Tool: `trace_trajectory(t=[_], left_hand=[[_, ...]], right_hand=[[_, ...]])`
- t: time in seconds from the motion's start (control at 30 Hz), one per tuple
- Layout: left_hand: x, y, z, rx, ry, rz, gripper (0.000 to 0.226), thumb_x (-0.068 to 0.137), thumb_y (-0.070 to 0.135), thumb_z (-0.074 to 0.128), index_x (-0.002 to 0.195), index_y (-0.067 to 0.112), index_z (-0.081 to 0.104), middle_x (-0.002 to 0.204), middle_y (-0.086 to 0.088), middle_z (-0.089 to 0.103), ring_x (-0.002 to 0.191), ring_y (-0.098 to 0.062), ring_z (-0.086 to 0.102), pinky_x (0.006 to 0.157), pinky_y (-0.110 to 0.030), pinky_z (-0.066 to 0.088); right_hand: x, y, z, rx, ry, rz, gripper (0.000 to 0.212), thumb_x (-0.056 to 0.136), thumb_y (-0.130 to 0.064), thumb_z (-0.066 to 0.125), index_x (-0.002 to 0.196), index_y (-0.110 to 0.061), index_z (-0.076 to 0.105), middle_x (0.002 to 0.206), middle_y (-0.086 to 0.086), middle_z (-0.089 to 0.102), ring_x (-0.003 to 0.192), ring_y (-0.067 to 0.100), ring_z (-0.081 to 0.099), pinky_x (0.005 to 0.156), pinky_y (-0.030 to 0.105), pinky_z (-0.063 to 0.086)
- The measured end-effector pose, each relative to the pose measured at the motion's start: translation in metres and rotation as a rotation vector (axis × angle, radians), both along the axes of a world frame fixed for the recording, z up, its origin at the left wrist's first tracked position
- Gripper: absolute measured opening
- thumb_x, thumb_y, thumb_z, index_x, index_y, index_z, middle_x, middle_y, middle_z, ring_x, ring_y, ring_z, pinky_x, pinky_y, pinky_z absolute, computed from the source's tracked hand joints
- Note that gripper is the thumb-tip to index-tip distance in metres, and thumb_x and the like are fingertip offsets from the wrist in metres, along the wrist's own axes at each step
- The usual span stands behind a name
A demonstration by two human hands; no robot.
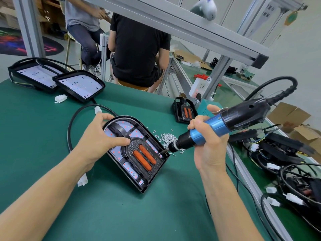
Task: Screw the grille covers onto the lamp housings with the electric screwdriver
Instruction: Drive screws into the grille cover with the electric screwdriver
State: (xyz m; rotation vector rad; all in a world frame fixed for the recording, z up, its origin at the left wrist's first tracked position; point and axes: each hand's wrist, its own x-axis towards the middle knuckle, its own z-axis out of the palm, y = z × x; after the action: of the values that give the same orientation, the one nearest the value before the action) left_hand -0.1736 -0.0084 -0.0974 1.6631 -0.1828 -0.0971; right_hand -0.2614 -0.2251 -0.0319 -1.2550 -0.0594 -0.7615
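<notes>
Fingers [205, 126] clamp the electric screwdriver [217, 126]; left fingers [111, 117] grip the lamp housing [137, 153] on green bench [43, 129].

Screwdriver bit [164, 151] tip hidden at housing [156, 178] edge; cable heap [295, 171] blurred.

left hand [102, 136] steadies lamp housing [137, 153] | right hand [208, 136] grips electric screwdriver [217, 126]
</notes>
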Motion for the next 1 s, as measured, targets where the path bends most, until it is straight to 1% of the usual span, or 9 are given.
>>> trace_trajectory(t=[0.17,0.23,0.33,0.4,0.53,0.63,0.73,0.8,1.0], left_hand=[[-0.0002,-0.0006,0.0013,-0.001,0.017,0.006,0.068,0.038,0.025,0.084,0.097,0.035,0.051,0.097,0.000,0.067,0.086,-0.018,0.063,0.082,-0.035,0.051],[0.0004,-0.0010,0.0020,0.007,0.016,-0.003,0.069,0.039,0.024,0.085,0.098,0.035,0.050,0.096,0.000,0.066,0.086,-0.018,0.063,0.081,-0.035,0.051],[0.0012,-0.0006,0.0015,0.024,0.010,-0.014,0.071,0.048,0.013,0.092,0.100,0.035,0.050,0.094,-0.003,0.067,0.084,-0.021,0.064,0.078,-0.035,0.051],[0.0017,0.0002,0.0002,0.027,0.006,-0.013,0.065,0.055,0.007,0.089,0.100,0.034,0.050,0.092,-0.003,0.068,0.082,-0.021,0.065,0.077,-0.035,0.051],[0.0016,0.0005,-0.0013,0.020,0.010,0.000,0.062,0.056,0.007,0.088,0.097,0.034,0.050,0.087,0.001,0.068,0.076,-0.016,0.065,0.072,-0.031,0.050],[0.0013,0.0009,-0.0020,0.023,0.024,-0.002,0.065,0.053,0.010,0.091,0.098,0.033,0.050,0.087,0.000,0.068,0.081,-0.021,0.065,0.081,-0.039,0.053],[0.0009,0.0006,-0.0007,0.030,0.038,0.004,0.068,0.041,0.024,0.087,0.097,0.035,0.050,0.089,0.000,0.068,0.086,-0.023,0.064,0.086,-0.041,0.052],[0.0011,0.0002,0.0002,0.030,0.044,0.006,0.067,0.039,0.028,0.084,0.096,0.036,0.050,0.089,0.001,0.068,0.087,-0.022,0.064,0.087,-0.041,0.051],[0.0008,-0.0003,0.0005,0.030,0.040,0.005,0.067,0.039,0.027,0.083,0.096,0.035,0.050,0.092,-0.001,0.068,0.089,-0.023,0.064,0.087,-0.039,0.051]], right_hand=[[-0.0001,0.0005,-0.0019,0.007,-0.015,0.006,0.040,0.071,0.001,0.061,0.103,-0.020,0.054,0.065,0.004,0.053,0.065,0.021,0.052,0.070,0.025,0.049],[0.0004,0.0010,-0.0025,-0.002,-0.022,-0.005,0.041,0.071,0.002,0.061,0.105,-0.020,0.054,0.065,0.005,0.052,0.064,0.022,0.052,0.070,0.025,0.049],[0.0019,0.0017,-0.0036,-0.009,-0.037,-0.030,0.045,0.071,0.003,0.061,0.109,-0.019,0.050,0.065,0.003,0.053,0.064,0.022,0.051,0.071,0.027,0.049],[0.0030,0.0020,-0.0042,-0.002,-0.042,-0.044,0.043,0.071,0.003,0.061,0.106,-0.020,0.049,0.066,0.003,0.053,0.064,0.023,0.051,0.072,0.028,0.049],[0.0042,0.0026,-0.0039,-0.003,-0.039,-0.057,0.036,0.071,0.002,0.062,0.095,-0.021,0.048,0.067,0.006,0.052,0.064,0.024,0.051,0.071,0.026,0.049],[0.0056,0.0031,-0.0041,0.005,-0.030,-0.038,0.033,0.071,0.003,0.063,0.085,-0.025,0.052,0.068,0.004,0.052,0.065,0.023,0.050,0.070,0.026,0.049],[0.0066,0.0035,-0.0043,-0.009,-0.025,-0.012,0.038,0.071,0.003,0.063,0.075,-0.034,0.059,0.068,0.003,0.052,0.066,0.022,0.049,0.071,0.027,0.048],[0.0067,0.0030,-0.0040,-0.018,-0.023,0.006,0.039,0.072,0.003,0.063,0.073,-0.036,0.060,0.069,0.003,0.052,0.066,0.022,0.049,0.072,0.028,0.047],[0.0063,-0.0017,-0.0048,-0.055,-0.013,0.055,0.044,0.073,0.006,0.062,0.078,-0.038,0.060,0.068,-0.002,0.054,0.069,0.022,0.048,0.073,0.028,0.047]])
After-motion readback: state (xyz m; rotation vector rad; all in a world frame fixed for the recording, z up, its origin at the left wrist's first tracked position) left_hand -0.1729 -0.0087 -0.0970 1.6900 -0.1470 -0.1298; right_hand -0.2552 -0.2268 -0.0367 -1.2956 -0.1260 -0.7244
